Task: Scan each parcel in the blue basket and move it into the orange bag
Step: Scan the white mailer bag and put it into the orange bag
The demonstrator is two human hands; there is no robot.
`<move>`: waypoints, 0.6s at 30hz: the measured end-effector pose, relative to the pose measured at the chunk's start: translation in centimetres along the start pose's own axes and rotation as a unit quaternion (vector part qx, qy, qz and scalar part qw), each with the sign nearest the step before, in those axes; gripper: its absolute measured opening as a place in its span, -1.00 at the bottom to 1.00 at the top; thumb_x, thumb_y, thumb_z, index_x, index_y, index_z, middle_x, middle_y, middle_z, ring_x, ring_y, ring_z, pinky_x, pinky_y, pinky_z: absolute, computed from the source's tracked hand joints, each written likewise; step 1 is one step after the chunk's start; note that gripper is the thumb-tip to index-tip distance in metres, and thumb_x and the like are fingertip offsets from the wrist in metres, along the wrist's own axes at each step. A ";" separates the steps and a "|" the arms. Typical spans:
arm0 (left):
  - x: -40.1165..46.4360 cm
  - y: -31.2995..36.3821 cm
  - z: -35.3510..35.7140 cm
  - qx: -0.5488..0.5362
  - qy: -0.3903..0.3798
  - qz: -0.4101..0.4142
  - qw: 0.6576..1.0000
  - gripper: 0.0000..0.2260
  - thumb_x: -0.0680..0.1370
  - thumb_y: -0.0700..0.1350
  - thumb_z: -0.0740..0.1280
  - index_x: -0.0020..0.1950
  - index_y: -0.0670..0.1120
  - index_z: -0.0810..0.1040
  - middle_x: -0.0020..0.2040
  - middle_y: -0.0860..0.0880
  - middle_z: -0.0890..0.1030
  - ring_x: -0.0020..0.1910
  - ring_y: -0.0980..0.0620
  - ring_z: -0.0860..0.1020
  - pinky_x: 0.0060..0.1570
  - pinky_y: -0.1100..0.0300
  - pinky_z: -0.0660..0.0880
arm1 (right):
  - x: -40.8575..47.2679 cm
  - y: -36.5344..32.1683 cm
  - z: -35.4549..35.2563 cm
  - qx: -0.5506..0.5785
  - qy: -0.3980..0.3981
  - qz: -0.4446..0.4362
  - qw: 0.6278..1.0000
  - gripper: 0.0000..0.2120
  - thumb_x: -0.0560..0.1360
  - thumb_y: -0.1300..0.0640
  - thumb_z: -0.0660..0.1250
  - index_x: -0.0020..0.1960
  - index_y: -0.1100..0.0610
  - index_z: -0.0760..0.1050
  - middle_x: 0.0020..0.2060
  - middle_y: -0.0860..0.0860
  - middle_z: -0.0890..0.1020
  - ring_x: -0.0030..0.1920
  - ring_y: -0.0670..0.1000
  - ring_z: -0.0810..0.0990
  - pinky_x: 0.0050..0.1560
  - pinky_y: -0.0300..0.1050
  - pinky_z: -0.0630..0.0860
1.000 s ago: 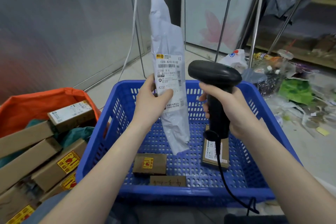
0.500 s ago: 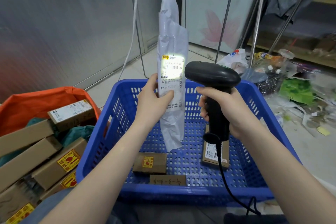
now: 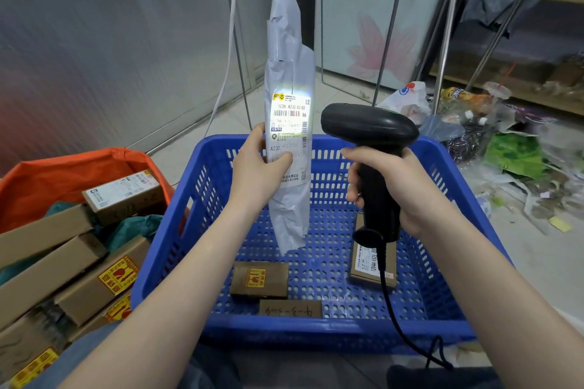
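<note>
A long grey plastic mailer parcel [image 3: 289, 123] stands upright above the blue plastic basket [image 3: 331, 330], pinched by the left hand [image 3: 259, 172]. The right hand [image 3: 399, 189] grips a black handheld scanner [image 3: 368, 132], lighting its label: scanning step. Next, likely carrying it left of the basket into the orange fabric bag [image 3: 63, 173].

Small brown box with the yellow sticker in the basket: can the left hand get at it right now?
Probably not yet: the left hand grips the grey mailer. The box itself lies uncovered.
</note>
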State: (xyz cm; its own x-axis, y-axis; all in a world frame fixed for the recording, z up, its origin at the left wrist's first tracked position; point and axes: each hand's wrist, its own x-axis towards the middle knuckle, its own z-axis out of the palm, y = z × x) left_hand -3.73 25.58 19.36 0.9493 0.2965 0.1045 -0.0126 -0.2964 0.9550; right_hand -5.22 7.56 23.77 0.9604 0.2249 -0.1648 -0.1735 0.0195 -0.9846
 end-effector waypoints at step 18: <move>0.6 -0.7 -0.2 0.020 0.009 0.005 1.000 -0.69 0.50 -0.25 0.34 0.14 0.10 0.46 -0.06 0.25 0.55 -0.02 0.24 0.56 -0.06 0.21 0.57 | -0.2 -0.3 -0.2 -0.018 -0.003 -0.011 1.000 -0.79 0.48 0.20 0.35 -0.30 0.21 0.46 -0.44 0.13 0.49 -0.47 0.04 0.52 -0.44 -0.16 0.44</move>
State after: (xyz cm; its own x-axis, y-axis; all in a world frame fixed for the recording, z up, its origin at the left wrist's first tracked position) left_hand -3.24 26.16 18.81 0.9432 0.3102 0.1190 -0.0084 -0.3360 0.9418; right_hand -5.30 7.32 24.08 0.9622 0.2313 -0.1437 -0.1453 -0.0100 -0.9893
